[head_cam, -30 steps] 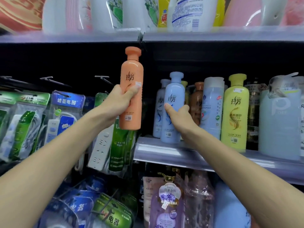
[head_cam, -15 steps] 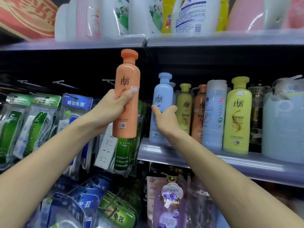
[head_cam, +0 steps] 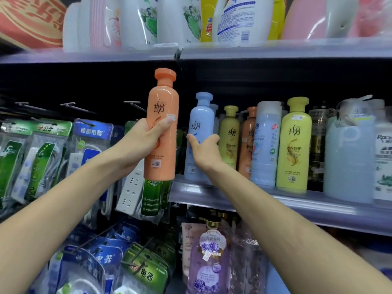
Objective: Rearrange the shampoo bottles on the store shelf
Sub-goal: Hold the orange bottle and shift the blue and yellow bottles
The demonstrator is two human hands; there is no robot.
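My left hand [head_cam: 142, 143] grips an orange shampoo bottle [head_cam: 162, 115], holding it upright in the air left of the shelf. My right hand [head_cam: 204, 150] is wrapped around a light blue shampoo bottle [head_cam: 200, 122] that stands at the left end of the shelf [head_cam: 233, 197]. Behind and right of it stand a second blue bottle, an olive-yellow bottle [head_cam: 229, 132] and another orange bottle [head_cam: 248, 143]. Further right are a pale blue bottle [head_cam: 266, 143] and a bright yellow bottle [head_cam: 293, 145] at the shelf's front.
Packaged power strips [head_cam: 91, 149] hang on hooks at the left. A large translucent jug [head_cam: 347, 160] and a white bottle fill the shelf's right end. Refill pouches [head_cam: 209, 255] sit below. The upper shelf [head_cam: 275, 49] holds detergent bottles close above.
The blue bottle has slid left along the shelf with my right hand, uncovering the olive-yellow and orange bottles behind it. My left hand still holds the orange bottle up.
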